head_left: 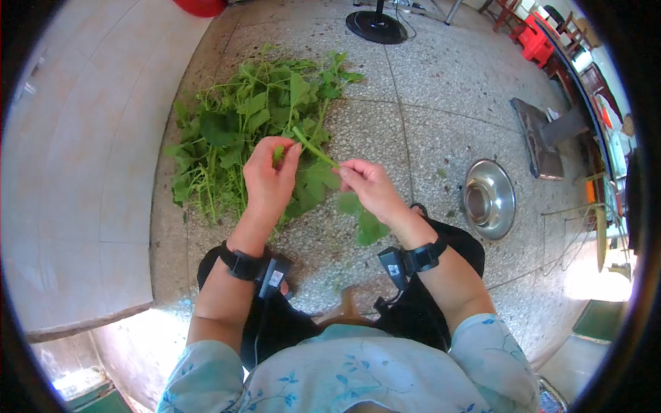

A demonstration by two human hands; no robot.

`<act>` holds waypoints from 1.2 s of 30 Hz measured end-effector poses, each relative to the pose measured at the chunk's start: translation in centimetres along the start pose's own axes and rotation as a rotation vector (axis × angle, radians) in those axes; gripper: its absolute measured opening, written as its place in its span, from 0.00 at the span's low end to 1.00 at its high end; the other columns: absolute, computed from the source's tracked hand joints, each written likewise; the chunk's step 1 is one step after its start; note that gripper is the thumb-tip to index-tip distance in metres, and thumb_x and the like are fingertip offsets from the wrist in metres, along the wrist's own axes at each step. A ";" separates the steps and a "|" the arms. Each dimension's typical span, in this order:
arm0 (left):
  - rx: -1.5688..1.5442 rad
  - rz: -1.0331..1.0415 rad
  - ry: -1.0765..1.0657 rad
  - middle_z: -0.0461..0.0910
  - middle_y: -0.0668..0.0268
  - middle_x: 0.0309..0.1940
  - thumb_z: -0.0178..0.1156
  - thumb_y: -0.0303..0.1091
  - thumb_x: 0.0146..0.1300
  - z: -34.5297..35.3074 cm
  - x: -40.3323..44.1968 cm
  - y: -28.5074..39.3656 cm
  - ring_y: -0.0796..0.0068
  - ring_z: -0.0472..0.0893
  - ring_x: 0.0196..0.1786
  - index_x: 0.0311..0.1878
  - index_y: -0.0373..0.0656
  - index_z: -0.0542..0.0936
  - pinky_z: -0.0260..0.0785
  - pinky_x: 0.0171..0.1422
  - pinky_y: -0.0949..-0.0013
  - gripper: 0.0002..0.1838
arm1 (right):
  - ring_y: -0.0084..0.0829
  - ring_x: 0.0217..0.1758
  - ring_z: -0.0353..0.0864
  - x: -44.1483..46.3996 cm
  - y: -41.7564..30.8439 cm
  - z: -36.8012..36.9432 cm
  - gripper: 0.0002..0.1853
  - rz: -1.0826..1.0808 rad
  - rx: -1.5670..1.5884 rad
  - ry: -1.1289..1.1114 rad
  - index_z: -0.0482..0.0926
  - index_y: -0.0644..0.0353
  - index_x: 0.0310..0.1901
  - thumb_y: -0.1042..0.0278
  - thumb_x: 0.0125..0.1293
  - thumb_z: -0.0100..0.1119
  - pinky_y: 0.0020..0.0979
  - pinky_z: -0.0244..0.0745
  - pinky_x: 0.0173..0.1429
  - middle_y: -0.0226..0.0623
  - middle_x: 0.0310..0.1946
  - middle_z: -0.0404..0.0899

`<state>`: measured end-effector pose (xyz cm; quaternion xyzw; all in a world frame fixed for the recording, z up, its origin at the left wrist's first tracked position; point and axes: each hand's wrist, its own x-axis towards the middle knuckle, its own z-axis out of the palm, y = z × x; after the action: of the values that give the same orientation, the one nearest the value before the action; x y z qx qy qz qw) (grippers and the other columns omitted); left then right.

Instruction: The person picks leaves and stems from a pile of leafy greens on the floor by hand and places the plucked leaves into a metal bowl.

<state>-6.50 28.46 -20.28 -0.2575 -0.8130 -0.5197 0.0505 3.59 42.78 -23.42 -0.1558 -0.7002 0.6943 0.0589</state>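
Observation:
A green leafy vine stem (pixel 315 147) slants between my two hands, one end pinched in the fingers of my right hand (pixel 372 187). A broad leaf (pixel 370 228) hangs below that hand. My left hand (pixel 270 172) is closed by the stem's upper end, thumb and forefinger pressed together. A small green leafy bit (pixel 278 155) shows between its fingers; whether it is part of the same stem I cannot tell. Just beyond my hands lies a big heap of leafy green vines (pixel 237 117) with thin curling tendrils, on the speckled floor (pixel 441 103).
A shiny metal basin (pixel 501 199) stands on the floor to the right. Farther right are a dark flat base with a post (pixel 537 141) and red stools (pixel 533 40). A round black stand base (pixel 376 27) is ahead. A pale tiled surface (pixel 89 172) borders the left.

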 end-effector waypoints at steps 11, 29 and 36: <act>0.140 0.392 -0.379 0.76 0.62 0.29 0.59 0.22 0.41 1.1 -1.6 -1.4 0.63 0.75 0.33 0.34 0.43 0.77 0.68 0.35 0.68 0.13 | 0.16 0.26 0.69 -0.3 -0.5 -0.3 0.08 -0.093 -0.134 -0.041 0.74 0.64 0.36 0.68 0.60 0.50 0.19 0.65 0.32 0.27 0.24 0.73; 0.090 0.355 -0.219 0.73 0.65 0.25 0.58 0.24 0.46 1.4 -2.0 0.1 0.70 0.73 0.28 0.32 0.41 0.76 0.66 0.29 0.71 0.07 | 0.18 0.25 0.71 -0.6 -1.0 0.1 0.06 -0.166 -0.208 0.064 0.74 0.62 0.33 0.70 0.55 0.53 0.22 0.67 0.28 0.29 0.22 0.73; 0.294 0.458 -0.368 0.72 0.63 0.27 0.57 0.20 0.37 0.5 -1.8 0.9 0.61 0.72 0.35 0.31 0.41 0.75 0.67 0.35 0.63 0.13 | 0.24 0.24 0.74 -0.8 -1.1 0.1 0.06 -0.293 -0.552 0.095 0.74 0.63 0.30 0.70 0.52 0.53 0.26 0.68 0.29 0.39 0.23 0.75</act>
<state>-4.41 28.47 -20.43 -0.5132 -0.7959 -0.3165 0.0549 4.18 42.42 -22.26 -0.0955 -0.8737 0.4539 0.1463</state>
